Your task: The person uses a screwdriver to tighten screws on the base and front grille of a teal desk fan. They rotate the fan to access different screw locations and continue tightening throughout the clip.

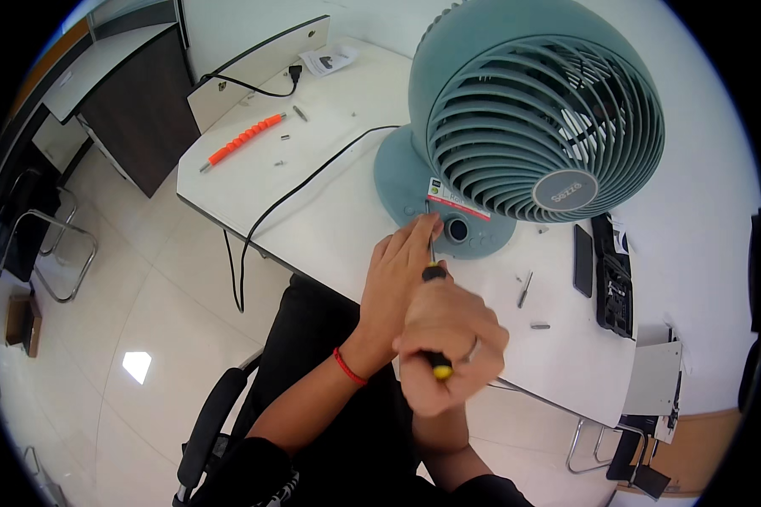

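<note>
A teal desk fan [550, 118] with a round slatted grille stands on the white table. My right hand [452, 338] is closed round the black-and-yellow handle of a screwdriver [434, 272]; a ring shows on one finger. The metal shaft points away from me, toward the fan's base [397, 173]. My left hand [402, 258], with a red cord at the wrist, has its fingers closed about the shaft near the tip, at the base's front edge. Beside those fingertips are a round dark knob [457, 230] and a printed label [457, 201]. The tip's exact contact is unclear.
An orange flexible shaft [243, 142] and small metal bits lie on the table's left. A black cord [300, 188] runs from the fan over the table edge. At right are a metal rod [525, 290], a dark phone [583, 260] and a black tool case [615, 287].
</note>
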The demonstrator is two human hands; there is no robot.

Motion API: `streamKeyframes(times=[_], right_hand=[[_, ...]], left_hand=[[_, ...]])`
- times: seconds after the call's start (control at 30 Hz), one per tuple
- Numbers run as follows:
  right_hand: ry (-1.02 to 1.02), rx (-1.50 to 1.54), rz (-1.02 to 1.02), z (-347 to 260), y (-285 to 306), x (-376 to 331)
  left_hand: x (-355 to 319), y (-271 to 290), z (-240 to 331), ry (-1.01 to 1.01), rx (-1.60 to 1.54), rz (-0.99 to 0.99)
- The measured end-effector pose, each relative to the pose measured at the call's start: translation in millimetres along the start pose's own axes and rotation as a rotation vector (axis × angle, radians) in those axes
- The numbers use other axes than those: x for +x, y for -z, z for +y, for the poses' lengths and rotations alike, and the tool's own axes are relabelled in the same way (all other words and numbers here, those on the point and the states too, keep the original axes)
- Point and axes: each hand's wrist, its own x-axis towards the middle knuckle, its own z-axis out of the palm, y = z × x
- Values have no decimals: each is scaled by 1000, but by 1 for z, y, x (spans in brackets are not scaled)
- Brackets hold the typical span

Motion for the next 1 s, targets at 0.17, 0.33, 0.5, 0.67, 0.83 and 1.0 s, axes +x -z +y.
streamKeyframes(times=[0.17, 0.33, 0.5, 0.67, 0.83, 1.0], right_hand=[[-24, -13, -72, 2, -2, 3], [-5, -56, -5, 6, -8, 3], [-4, -65, -138, 7, -6, 0], [-25, -90, -96, 0, -6, -2], [-117, 8, 0, -1, -4, -2], [-60, -42, -67, -2, -7, -4]], left_hand=[[0, 1, 2, -6, -35, 30], [0, 1, -1, -2, -40, 1], [-4, 1, -2, -43, -61, 47], [4, -1, -5, 7, -72, -6], [-1, 1, -1, -6, -38, 10], [1, -2, -2, -8, -66, 52]])
